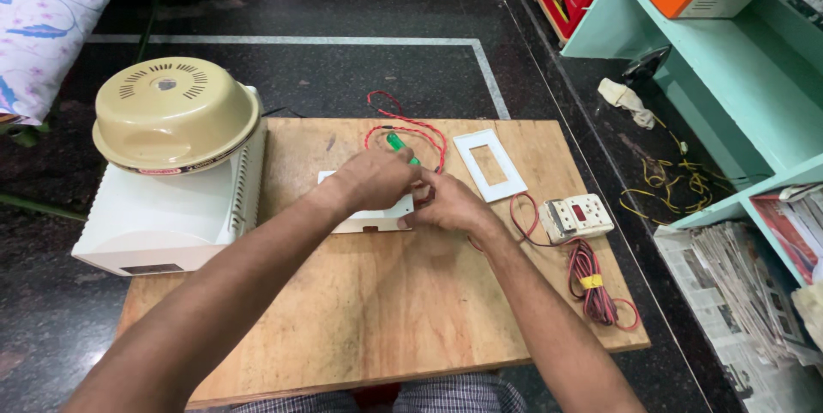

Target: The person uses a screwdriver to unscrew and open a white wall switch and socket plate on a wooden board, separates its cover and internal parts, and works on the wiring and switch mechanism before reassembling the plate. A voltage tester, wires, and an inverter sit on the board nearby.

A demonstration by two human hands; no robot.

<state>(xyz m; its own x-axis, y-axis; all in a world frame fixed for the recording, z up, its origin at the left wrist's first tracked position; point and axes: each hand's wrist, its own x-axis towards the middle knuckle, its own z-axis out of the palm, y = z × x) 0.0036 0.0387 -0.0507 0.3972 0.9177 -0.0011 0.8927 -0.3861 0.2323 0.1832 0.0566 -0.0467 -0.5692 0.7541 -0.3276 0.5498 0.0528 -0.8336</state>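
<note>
My left hand [375, 178] is closed around a green-handled screwdriver [398, 144], whose handle sticks out beyond the fingers. Its tip is hidden under the hand, over a white rectangular box [370, 221] lying flat on the wooden board [386, 310]. My right hand [448, 206] rests at the right end of that box and pinches it, next to a red wire [410, 124] that loops behind both hands. Most of the box is covered by my hands.
A white frame plate [489, 164] lies right of my hands. A white switch module [577, 217] with coiled red and black wire [591, 289] sits near the board's right edge. A white appliance with a beige dome cover [175, 113] fills the left. Green shelves and newspapers stand at right.
</note>
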